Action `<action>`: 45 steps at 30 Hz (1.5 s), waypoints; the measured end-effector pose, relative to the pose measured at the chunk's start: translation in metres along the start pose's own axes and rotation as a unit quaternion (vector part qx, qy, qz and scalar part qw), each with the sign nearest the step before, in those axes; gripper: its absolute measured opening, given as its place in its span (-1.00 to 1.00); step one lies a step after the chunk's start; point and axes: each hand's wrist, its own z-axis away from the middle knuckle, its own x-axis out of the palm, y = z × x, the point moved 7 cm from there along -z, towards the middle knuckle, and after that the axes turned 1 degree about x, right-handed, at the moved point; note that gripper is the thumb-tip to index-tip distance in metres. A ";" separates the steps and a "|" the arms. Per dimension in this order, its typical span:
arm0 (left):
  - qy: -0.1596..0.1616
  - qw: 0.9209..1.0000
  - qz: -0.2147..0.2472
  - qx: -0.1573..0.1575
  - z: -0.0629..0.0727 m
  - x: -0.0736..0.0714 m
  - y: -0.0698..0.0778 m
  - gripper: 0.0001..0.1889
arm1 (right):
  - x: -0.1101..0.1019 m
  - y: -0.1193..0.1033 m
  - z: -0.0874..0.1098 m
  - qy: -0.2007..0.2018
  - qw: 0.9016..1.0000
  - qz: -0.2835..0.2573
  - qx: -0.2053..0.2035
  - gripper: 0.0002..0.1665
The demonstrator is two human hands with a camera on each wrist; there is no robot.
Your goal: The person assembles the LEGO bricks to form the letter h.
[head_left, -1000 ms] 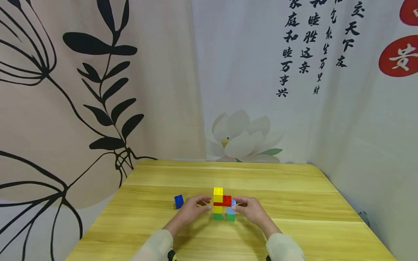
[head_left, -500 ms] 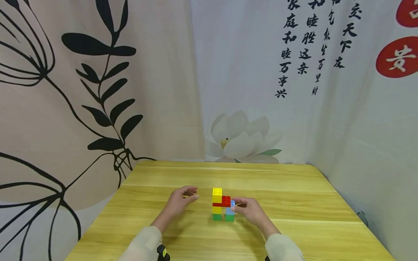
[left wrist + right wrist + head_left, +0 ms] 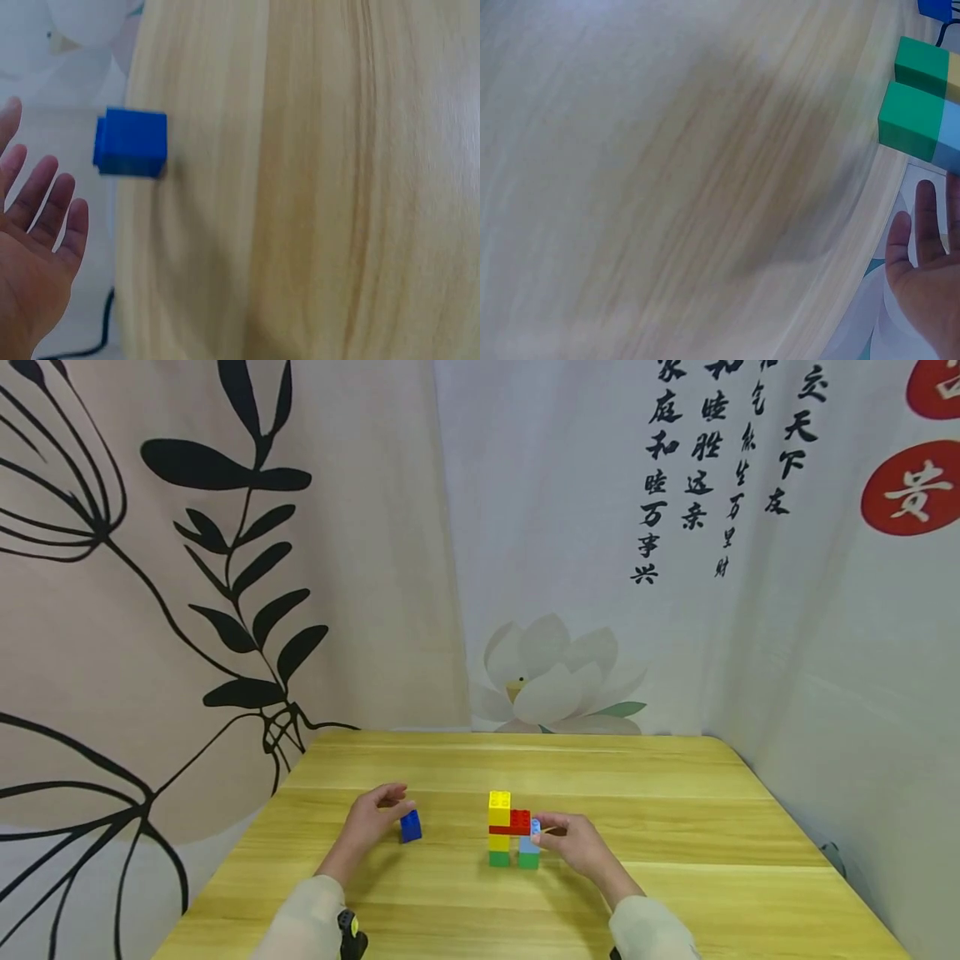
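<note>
A blue toy brick [image 3: 410, 827] sits on the table left of a small brick structure, its studs showing in the left wrist view. Beside it hovers my left hand [image 3: 372, 818], fingers loosely extended and apart from the brick in the left wrist view. The structure has green bricks [image 3: 498, 858] at the base, yellow bricks [image 3: 498, 808] on the left, a red brick [image 3: 519, 821] bridging across, and light blue bricks [image 3: 528, 845] on the right. At that right side my right hand [image 3: 576, 846] pinches the light blue brick with thumb and finger; the fingertips are partly hidden.
The wooden table [image 3: 675, 810] reaches back to a printed cloth backdrop [image 3: 375, 568]. A dark cable [image 3: 105, 322] shows beyond the table edge in the left wrist view.
My left hand has moved left from beside the structure, passing in front of the blue brick, and is now at its left side. The right hand has stayed at the structure.
</note>
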 end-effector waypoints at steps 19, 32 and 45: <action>-0.019 0.998 -0.032 -0.049 0.001 0.002 -0.042 -0.43 | 0.000 -0.001 0.001 -0.004 1.000 0.001 -0.006 -0.47; -0.028 0.998 -0.027 -0.056 0.002 0.008 -0.047 -0.47 | 0.000 -0.002 0.001 -0.001 1.000 0.000 -0.010 -0.48; -0.017 0.997 -0.037 -0.060 0.002 0.010 -0.048 -0.65 | -0.001 0.000 0.002 -0.003 1.000 -0.002 0.004 -0.45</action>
